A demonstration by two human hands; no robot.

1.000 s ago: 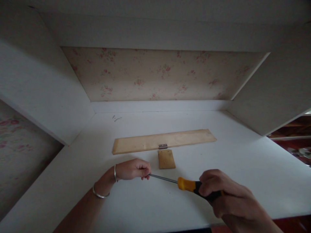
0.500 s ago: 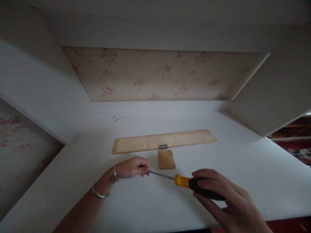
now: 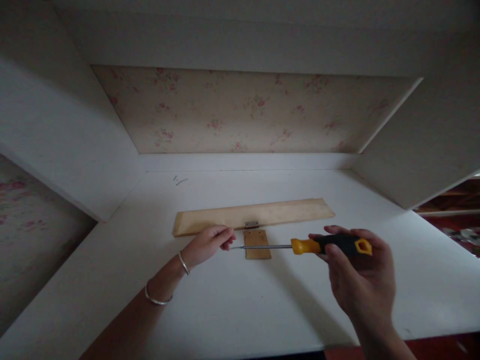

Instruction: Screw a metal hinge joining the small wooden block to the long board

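Note:
My right hand (image 3: 363,275) is wrapped around the black-and-yellow handle of a screwdriver (image 3: 305,246), its shaft pointing left, nearly level. At the shaft's tip is a small thin metal piece that looks like a screw (image 3: 237,247). The fingers of my left hand (image 3: 212,244) are closed in a pinch at the far end of this screw. Behind the shaft lies a small wooden block (image 3: 257,252) with two holes near its upper edge. A metal hinge (image 3: 251,224) sits at the front edge of a long wooden board (image 3: 210,220), just above the block.
Several thin screws or nails (image 3: 181,181) lie at the back left of the white tabletop (image 3: 225,310). White side panels (image 3: 75,135) stand left and right, with a white panel overhead. Floral wallpaper (image 3: 243,112) covers the back wall.
The screwdriver has swung from a slant to nearly level, and my right hand has moved up and to the right. My left hand has risen slightly, and the screw now shows at the tip.

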